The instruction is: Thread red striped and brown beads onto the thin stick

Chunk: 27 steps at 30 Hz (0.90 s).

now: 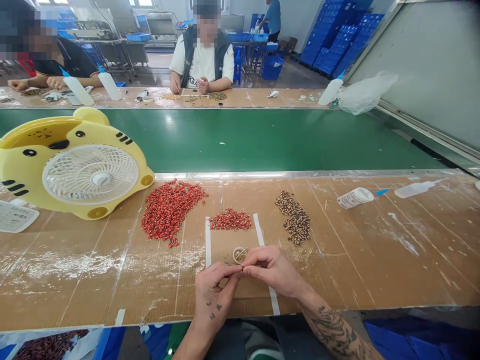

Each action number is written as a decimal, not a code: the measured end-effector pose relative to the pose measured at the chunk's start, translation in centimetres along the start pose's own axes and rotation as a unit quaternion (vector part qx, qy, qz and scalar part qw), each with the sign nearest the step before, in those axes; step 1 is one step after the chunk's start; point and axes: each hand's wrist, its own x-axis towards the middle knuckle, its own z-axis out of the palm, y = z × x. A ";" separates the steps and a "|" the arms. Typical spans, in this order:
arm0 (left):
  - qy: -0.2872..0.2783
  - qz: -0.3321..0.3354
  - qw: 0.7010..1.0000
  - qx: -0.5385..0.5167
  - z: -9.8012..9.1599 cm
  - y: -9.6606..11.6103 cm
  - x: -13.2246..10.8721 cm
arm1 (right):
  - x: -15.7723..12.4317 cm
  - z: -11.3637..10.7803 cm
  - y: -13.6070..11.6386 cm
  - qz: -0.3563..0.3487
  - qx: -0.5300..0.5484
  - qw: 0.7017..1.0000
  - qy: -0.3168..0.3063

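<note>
My left hand (214, 292) and my right hand (275, 270) meet fingertip to fingertip above a cardboard work area framed by strips of white tape. Both are closed in a pinch; whatever is between the fingertips is too small and covered to make out. Just beyond them sits a small round cup (239, 255) with a yellowish content and a thin white stick across it. Farther up between the tapes lies a small heap of red pieces (229, 219) with dark and pale tips. A larger pile of red pieces (168, 210) is to its left, and a pile of black-and-gold beads (294, 217) to its right.
A yellow animal-shaped fan (75, 165) stands at the left. A white bottle (355, 198) and a clear squeeze bottle (414, 189) lie at the right. Beyond runs a green conveyor belt (262, 140), with a co-worker (202, 60) seated on its far side and another person farther left.
</note>
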 end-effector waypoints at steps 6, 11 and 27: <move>-0.009 -0.003 1.000 -0.016 0.7 0.2 1.5 | 0.9 0.1 1.0 -0.040 0.031 0.997 0.061; 0.030 0.025 0.997 0.064 -2.1 -1.0 2.8 | 3.3 -2.9 1.6 -0.020 -0.088 0.991 0.101; 0.079 0.020 0.902 0.424 -10.8 -7.1 2.9 | 7.7 -5.8 3.3 -0.018 -0.250 0.956 0.154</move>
